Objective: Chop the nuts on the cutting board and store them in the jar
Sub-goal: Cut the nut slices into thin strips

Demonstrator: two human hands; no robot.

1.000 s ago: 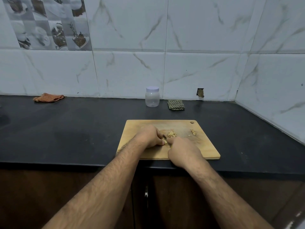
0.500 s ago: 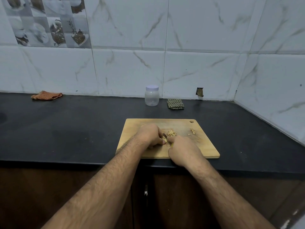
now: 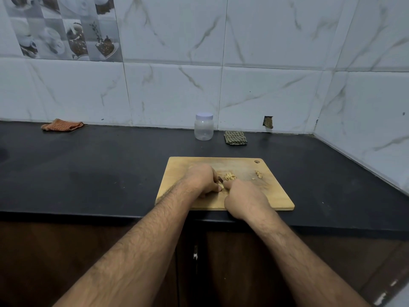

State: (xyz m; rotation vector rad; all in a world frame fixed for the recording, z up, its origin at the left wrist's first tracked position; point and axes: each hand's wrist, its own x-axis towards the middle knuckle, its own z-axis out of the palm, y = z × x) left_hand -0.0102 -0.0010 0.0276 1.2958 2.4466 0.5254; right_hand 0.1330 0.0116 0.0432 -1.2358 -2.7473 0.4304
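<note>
**Mid-chop on the board, jar waiting at the far wall**

Your left hand (image 3: pixel 202 180) sits curled on the cutting board (image 3: pixel 177 185), fingertips pinching a nut at the cut line; your right hand (image 3: pixel 245 199) is closed just beside it, index finger stretched forward, presumably along a knife, though only a dark sliver shows between the hands and the handle is hidden; I cannot tell exactly how you hold it.

The chopped nuts (image 3: pixel 230 176) lie in a small heap just beyond your fingers; a few more pieces (image 3: pixel 258 173) sit apart toward the right far corner of the board.

Expect the nuts to be light, hard and brittle; they will likely skid or jump under the blade, so pin each one low with curled fingertips; gather the bits by scooping rather than pinching.

The jar (image 3: pixel 203 127) stands upright at the far wall, lid on, looking empty; it is well apart from the board, and the lid must come off first.

A folded checked cloth (image 3: pixel 235 137) lies just right of the jar; an orange cloth (image 3: pixel 62 125) lies far left; neither blocks the path across the counter (image 3: pixel 88 169).
</note>
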